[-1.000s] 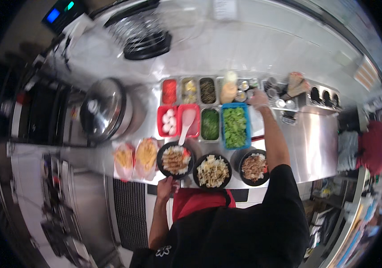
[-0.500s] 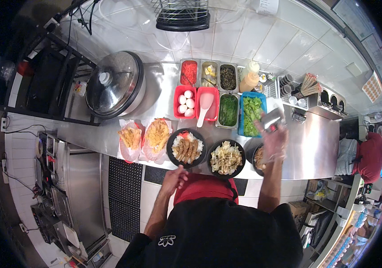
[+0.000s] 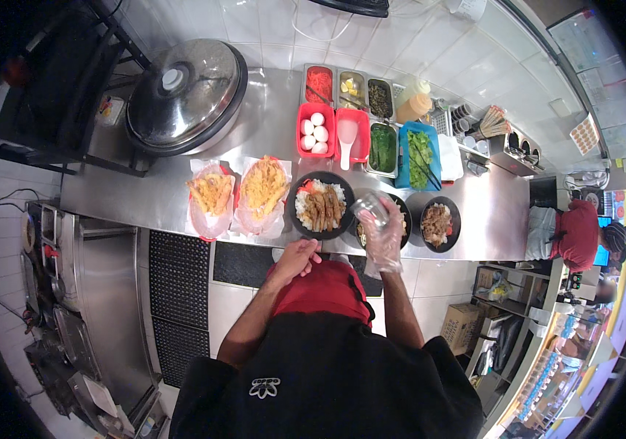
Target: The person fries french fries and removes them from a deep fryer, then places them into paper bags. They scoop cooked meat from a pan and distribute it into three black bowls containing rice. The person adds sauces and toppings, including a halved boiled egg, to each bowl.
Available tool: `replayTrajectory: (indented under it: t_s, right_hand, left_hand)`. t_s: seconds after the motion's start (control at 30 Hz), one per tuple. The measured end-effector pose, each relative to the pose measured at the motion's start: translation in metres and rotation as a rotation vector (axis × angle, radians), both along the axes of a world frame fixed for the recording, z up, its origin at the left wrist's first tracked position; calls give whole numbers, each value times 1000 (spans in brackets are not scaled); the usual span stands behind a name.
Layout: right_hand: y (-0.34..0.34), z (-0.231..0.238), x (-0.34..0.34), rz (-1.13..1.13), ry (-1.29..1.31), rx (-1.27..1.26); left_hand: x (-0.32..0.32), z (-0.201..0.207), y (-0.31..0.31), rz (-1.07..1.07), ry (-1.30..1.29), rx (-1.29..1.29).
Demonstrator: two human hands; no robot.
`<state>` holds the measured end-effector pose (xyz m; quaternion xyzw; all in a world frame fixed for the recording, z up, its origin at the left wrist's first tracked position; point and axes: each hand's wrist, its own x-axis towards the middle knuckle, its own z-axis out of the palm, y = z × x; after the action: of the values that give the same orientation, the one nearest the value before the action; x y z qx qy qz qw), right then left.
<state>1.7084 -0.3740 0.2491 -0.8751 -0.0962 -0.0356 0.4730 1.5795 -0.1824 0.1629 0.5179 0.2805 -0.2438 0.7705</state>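
My right hand (image 3: 385, 238), in a clear plastic glove, grips a small clear jar (image 3: 371, 209) over the middle black bowl (image 3: 407, 225). The hand and jar hide much of that bowl's food. My left hand (image 3: 298, 259) is bare and holds nothing; its fingers are loosely bent and apart, just below the counter's front edge. Closest to it stands a black bowl (image 3: 320, 235) of rice topped with sliced browned meat (image 3: 325, 210) and some red garnish. Right of my gloved hand is another black bowl (image 3: 457, 228) with shredded brown meat (image 3: 437, 222) on rice.
Two paper-lined red baskets (image 3: 208, 238) hold fried food at left. Behind them sits a large lidded cooker (image 3: 181, 95). Along the back are boiled eggs (image 3: 314, 134), a white paddle (image 3: 346, 139), topping pans (image 3: 382, 146), lettuce (image 3: 419, 154) with dark chopsticks, and squeeze bottles (image 3: 414, 107). A co-worker (image 3: 580, 234) stands far right.
My right hand has brought the jar leftward from near the lettuce to above the middle bowl, uncovering the right bowl. My left hand stays near the counter edge. The whole view has shifted.
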Motion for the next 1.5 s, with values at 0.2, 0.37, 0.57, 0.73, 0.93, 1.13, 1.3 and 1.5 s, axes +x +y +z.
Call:
replayTrajectory:
  t_s: [0.2,0.37,0.57,0.73,0.93,1.13,1.3,1.5]
  right_hand:
    - [22,-11,-14,-41,39,191]
    - [31,-17,-21,-16,-27,125]
    - [46,-20,-28,-35,-69,106]
    - [61,-26,-33,51,-49,212]
    - [73,-39,-35,46,-71,136]
    - [77,-41,-38,36,36,193]
    - [62,-35,-26,-280,794,960]
    - [2,-19,-17,-2,1065,1517]
  left_hand:
    - [-63,-20,46,-20,-51,215]
    - [-136,-59,75,188,88,373]
    - [-214,-111,93,296,372,454]
    - [-255,-153,88,288,546,499]
    - [-278,-179,79,307,575,393]
    - [-291,-188,71,361,671,235]
    - [-288,-188,85,429,551,-130]
    - [-268,-190,80,329,711,187]
